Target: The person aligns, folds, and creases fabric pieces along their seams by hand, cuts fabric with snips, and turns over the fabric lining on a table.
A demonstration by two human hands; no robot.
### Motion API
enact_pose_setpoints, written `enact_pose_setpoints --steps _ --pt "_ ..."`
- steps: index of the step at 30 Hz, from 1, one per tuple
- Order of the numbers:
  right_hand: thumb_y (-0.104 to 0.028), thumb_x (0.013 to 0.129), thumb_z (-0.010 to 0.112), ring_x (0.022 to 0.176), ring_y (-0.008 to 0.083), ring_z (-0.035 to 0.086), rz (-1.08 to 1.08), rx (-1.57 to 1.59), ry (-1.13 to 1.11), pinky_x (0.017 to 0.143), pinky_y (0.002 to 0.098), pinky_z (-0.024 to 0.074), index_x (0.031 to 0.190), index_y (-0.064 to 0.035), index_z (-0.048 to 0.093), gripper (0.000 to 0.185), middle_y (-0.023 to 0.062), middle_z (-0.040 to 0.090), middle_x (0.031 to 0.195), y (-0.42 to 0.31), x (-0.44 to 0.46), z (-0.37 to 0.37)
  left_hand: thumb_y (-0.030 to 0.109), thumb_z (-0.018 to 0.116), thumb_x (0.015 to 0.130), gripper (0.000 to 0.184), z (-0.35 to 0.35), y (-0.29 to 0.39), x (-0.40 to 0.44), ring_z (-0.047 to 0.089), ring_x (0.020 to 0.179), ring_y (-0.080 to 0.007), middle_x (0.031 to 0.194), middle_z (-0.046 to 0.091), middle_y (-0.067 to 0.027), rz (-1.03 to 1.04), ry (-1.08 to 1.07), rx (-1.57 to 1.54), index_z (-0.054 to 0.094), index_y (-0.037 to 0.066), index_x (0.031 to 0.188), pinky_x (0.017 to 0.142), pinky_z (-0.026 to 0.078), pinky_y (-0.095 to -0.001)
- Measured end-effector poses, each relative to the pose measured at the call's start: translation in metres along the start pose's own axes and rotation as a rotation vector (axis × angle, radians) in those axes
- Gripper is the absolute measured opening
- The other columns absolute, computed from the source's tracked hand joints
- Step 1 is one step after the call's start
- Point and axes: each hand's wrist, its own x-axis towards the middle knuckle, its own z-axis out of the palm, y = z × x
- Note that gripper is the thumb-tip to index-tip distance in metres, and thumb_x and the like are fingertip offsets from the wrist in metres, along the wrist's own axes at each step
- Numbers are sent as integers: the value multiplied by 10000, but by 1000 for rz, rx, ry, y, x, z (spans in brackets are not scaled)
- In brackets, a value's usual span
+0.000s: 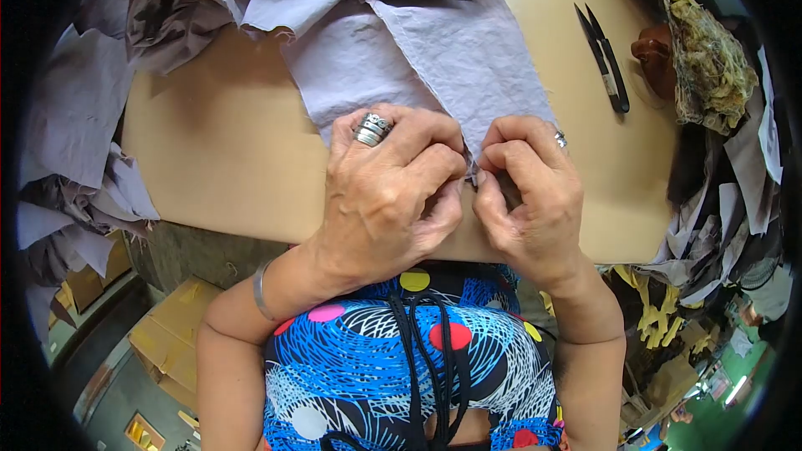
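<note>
Pale lavender-grey fabric (476, 58) lies over the far middle of the table, with a frayed edge running down toward me. My left hand (397, 184), with wide silver rings, is closed in a pinch on the fabric's near edge. Close beside it, my right hand (535, 192) pinches the same edge between thumb and fingers. The fingertips almost meet, and a small dark bit shows between them; I cannot make out what it is. Part of the cloth is hidden under both hands.
Black thread snips (606, 58) lie at the right, beside a brown object (654, 50) and a clump of yellowish threads (710, 58). Grey fabric pieces (79, 108) hang over the table's left side. More scraps (710, 225) hang at the right. A cardboard box (175, 334) stands below left.
</note>
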Motion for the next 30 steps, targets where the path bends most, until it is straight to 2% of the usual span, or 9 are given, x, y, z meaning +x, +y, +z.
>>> enact_pose_setpoints --steps 10,22,30 --pt "45 610 632 689 285 540 33 67 -14 602 374 432 734 -16 544 164 103 559 817 -1 -3 -1 75 673 620 144 1 1 3 538 822 -220 910 564 -27 -37 24 15 567 83 717 763 368 -370" --pt "-41 660 651 643 286 581 27 -173 -85 572 374 474 739 -28 536 140 98 559 857 -8 10 -1 29 687 611 162 1 -3 1 534 821 -236 868 565 -34 -50 34 -132 558 76 697 748 368 -369" --pt "-84 686 677 594 286 590 73 -223 -97 531 374 481 732 -36 536 156 106 555 843 -6 13 3 13 687 598 177 3 -6 -2 528 811 -239 844 562 -42 -75 53 -185 542 74 680 727 368 -364"
